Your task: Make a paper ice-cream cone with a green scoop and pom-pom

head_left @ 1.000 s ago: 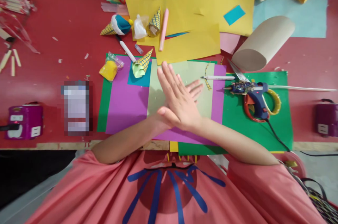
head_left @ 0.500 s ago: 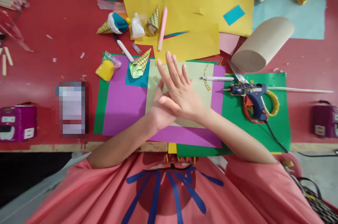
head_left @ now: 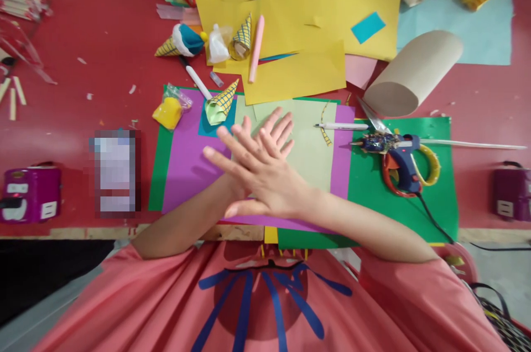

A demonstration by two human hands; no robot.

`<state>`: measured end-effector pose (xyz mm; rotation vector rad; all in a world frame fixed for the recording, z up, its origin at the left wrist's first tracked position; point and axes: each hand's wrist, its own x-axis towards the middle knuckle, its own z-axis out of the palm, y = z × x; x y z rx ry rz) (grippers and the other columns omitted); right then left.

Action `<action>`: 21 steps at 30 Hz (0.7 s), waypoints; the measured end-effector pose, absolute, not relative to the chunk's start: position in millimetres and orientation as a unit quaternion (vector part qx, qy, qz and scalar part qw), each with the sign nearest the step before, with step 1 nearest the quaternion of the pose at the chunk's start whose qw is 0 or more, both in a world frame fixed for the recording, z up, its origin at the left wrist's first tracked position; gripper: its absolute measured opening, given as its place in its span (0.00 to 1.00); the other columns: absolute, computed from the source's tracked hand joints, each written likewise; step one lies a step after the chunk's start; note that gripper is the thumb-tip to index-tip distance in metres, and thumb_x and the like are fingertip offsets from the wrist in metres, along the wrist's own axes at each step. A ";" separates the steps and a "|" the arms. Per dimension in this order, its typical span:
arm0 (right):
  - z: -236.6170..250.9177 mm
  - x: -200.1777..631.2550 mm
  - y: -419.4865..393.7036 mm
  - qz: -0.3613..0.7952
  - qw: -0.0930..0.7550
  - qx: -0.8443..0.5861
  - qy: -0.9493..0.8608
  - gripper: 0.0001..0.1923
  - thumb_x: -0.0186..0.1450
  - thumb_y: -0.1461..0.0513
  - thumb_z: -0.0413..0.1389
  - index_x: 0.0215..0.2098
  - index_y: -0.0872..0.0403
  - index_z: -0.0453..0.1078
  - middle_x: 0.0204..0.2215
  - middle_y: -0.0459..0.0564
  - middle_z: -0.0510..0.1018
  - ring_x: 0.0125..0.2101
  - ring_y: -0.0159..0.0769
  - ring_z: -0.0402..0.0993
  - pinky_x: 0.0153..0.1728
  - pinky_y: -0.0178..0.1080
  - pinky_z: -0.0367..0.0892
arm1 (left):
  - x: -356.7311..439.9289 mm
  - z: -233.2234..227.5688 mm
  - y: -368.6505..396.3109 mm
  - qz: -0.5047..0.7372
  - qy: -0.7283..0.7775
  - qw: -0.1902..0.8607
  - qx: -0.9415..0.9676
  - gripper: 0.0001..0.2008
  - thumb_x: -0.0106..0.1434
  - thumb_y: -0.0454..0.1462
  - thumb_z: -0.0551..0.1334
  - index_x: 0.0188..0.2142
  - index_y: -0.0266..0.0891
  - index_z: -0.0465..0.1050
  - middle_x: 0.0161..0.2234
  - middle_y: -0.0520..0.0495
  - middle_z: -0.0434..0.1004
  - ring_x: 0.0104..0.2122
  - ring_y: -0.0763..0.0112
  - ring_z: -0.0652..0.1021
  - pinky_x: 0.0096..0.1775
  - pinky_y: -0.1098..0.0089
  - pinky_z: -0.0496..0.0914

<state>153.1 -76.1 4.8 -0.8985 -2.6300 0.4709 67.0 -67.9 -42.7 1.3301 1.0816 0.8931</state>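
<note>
red table (head_left: 83,97), purple sheet (head_left: 191,169), blue glue gun (head_left: 400,155)

We are seeing bright, even light casting soft shadows; edges are bowing outward, and a pixelated patch is sitting centre-left.

Hands: two, the right hand (head_left: 265,180) laid across the left hand (head_left: 269,130), both flat and empty.

Paper cones with blue grid lines: three — one (head_left: 222,102) on the teal square, one (head_left: 244,36) on the yellow sheets, one (head_left: 178,42) topped white and teal.

White markers: two — one (head_left: 342,126) by the hands, one (head_left: 198,79) near the cones.

Hot glue guns: one (head_left: 398,153).

Scissors: one pair with red and yellow handles (head_left: 429,166) under the glue gun.

Cardboard rolls: one (head_left: 412,72).

Pink sticks: one (head_left: 256,47).

Bags of yellow material: one (head_left: 171,108).

Purple boxes: two — one (head_left: 29,194) at the left edge of the tabletop, one (head_left: 512,191) at the right.
</note>
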 end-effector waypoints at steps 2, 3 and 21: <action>4.7 151.1 -74.7 0.150 0.163 -0.313 -0.924 0.45 0.63 0.34 0.42 0.70 0.47 0.49 0.71 0.49 0.49 0.71 0.50 0.41 0.69 0.57 0.39 | 84.3 -47.3 -73.2 0.405 0.473 0.598 0.505 0.35 0.69 0.57 0.33 0.64 0.50 0.60 0.64 0.49 0.65 0.66 0.66 0.64 0.60 0.58 0.66; 3.5 151.6 -71.7 0.144 0.161 -0.333 -0.918 0.44 0.64 0.35 0.41 0.70 0.48 0.48 0.72 0.49 0.48 0.71 0.50 0.40 0.69 0.58 0.38 | 91.9 -48.9 -77.0 0.432 0.476 0.605 0.470 0.35 0.68 0.58 0.33 0.63 0.51 0.62 0.65 0.51 0.64 0.68 0.67 0.59 0.63 0.60 0.62; -15.2 159.6 -68.4 0.125 0.190 -0.358 -0.905 0.41 0.68 0.39 0.40 0.70 0.54 0.49 0.71 0.58 0.50 0.71 0.56 0.39 0.68 0.61 0.36 | 68.5 -30.1 -87.4 0.522 0.495 0.614 0.326 0.31 0.61 0.58 0.58 0.63 0.67 0.56 0.69 0.69 0.49 0.72 0.59 0.37 0.69 0.53 0.53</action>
